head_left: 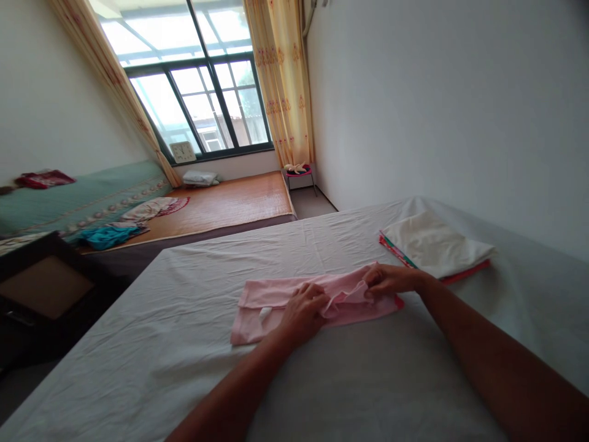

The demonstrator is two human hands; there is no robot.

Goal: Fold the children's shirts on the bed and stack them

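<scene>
A pink garment [264,294], folded into a long strip with a small white tag, lies on the white-sheeted surface [193,319] in front of me. My left hand [306,305] rests on its middle with bent fingers closed on a raised, crumpled fold; the thumb is mostly hidden. At the garment's right part, my right hand [384,280] pinches the cloth's ruffled edge between thumb and fingers. A bit of red shows at the garment's right end, just below that hand.
A stack of folded cloths [437,244], cream on top with red and green edges below, lies at the right near the wall. Beyond are a mat-covered bed [239,199] with loose clothes, a small stool [299,174], and a dark cabinet [46,294] on the left.
</scene>
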